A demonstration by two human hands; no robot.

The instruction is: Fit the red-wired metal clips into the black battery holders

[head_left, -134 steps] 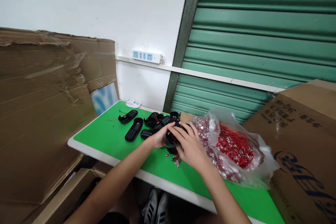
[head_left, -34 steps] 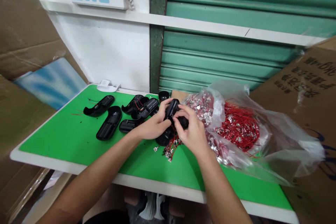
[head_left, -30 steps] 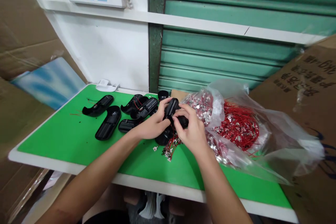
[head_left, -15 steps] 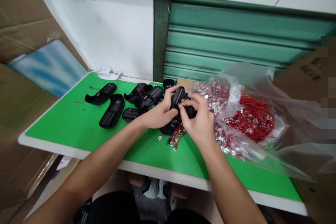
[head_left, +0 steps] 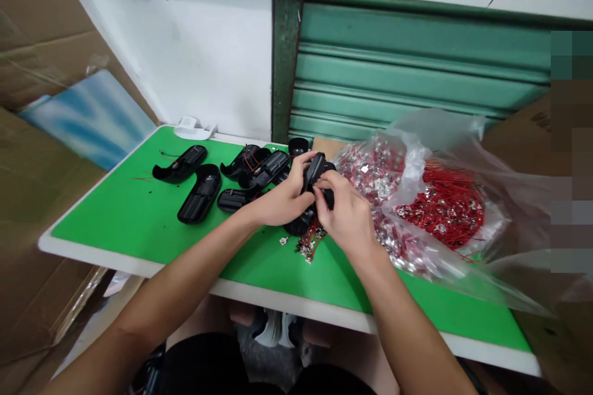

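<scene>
My left hand (head_left: 283,199) grips a black plastic housing (head_left: 314,171) just above the green table top (head_left: 139,222). My right hand (head_left: 345,216) is closed on the same housing from the right, its fingertips pinched at the near end. A small bunch of red wires with metal tabs (head_left: 309,242) lies on the table right under both hands. Several more black housings (head_left: 201,192) lie to the left of my hands.
A clear plastic bag (head_left: 435,210) full of red wires and metal tabs lies on the right of the table. Cardboard boxes stand at the left (head_left: 41,49) and right. A white clip-like object (head_left: 193,128) sits at the table's back edge by the wall.
Both hands have stayed on the black housing; my right fingers have shifted slightly on it. The camera has tilted down and moved closer since the earliest frame.
</scene>
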